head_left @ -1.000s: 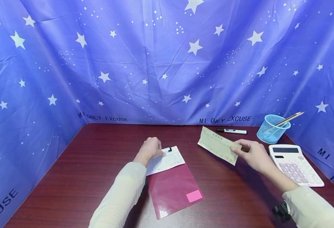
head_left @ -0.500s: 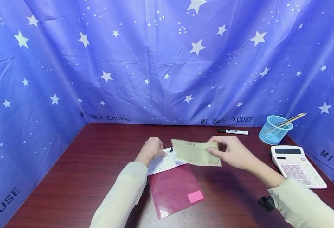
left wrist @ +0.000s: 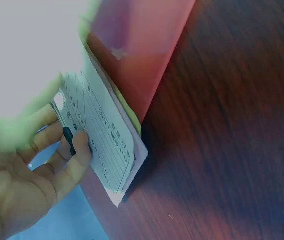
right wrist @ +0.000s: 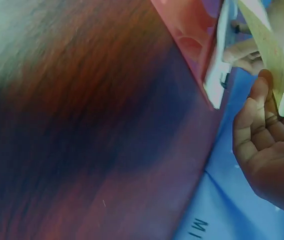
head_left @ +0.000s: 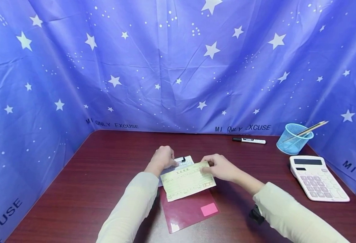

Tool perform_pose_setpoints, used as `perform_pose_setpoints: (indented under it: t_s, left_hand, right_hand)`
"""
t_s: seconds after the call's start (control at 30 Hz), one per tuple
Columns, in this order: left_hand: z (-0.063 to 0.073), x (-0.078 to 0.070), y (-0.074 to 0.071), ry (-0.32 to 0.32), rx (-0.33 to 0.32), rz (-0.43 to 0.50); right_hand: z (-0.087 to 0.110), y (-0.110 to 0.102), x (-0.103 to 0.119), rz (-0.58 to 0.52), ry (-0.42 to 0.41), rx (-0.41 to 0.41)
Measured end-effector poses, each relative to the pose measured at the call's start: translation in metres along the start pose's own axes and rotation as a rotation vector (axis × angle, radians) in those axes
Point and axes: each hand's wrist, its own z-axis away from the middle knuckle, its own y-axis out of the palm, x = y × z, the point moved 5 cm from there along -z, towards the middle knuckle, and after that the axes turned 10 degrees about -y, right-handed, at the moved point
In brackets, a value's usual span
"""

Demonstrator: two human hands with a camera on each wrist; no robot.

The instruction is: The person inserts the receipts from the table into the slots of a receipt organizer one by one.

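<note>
A translucent red clipboard (head_left: 190, 212) lies on the table with a white printed form (head_left: 187, 163) near its top. My left hand (head_left: 162, 158) grips the top edge by the clip (head_left: 181, 160), which has black tips. In the left wrist view the thumb (left wrist: 81, 147) lies on the form beside the clip, with the other fingers behind. Layered sheets show under the white one, one of them yellow. My right hand (head_left: 222, 167) pinches a pale yellow-green receipt slip (head_left: 185, 182) by its right end, thumb on top. The slip overlaps the white form and the upper board in the head view.
A black-and-white marker (head_left: 249, 140) lies at the back right. Beside it stands a blue mesh pen cup (head_left: 290, 141) holding pencils, with a white calculator (head_left: 319, 179) in front. A pink label (head_left: 209, 209) marks the board's lower right corner. Blue star-printed curtain (head_left: 153, 60) surrounds the table.
My right hand has carried the yellow-green slip leftward from the table's right side to over the clipboard, turning and tilting it. My left hand has stayed at the clip.
</note>
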Motion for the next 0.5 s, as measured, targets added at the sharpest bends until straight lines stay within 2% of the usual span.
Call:
perform_pose_setpoints:
  t_s: [0.1, 0.23, 0.5]
  left_hand:
    - [0.001, 0.000, 0.000, -0.002, 0.004, 0.005]
    - [0.001, 0.001, 0.000, -0.008, 0.015, 0.010]
    - [0.002, 0.000, -0.002, -0.010, 0.015, 0.025]
  right_hand:
    - [-0.007, 0.012, -0.008, -0.034, 0.059, -0.008]
    - [-0.015, 0.023, -0.013, -0.026, 0.108, -0.022]
    - [-0.022, 0.036, -0.019, 0.043, 0.137, -0.057]
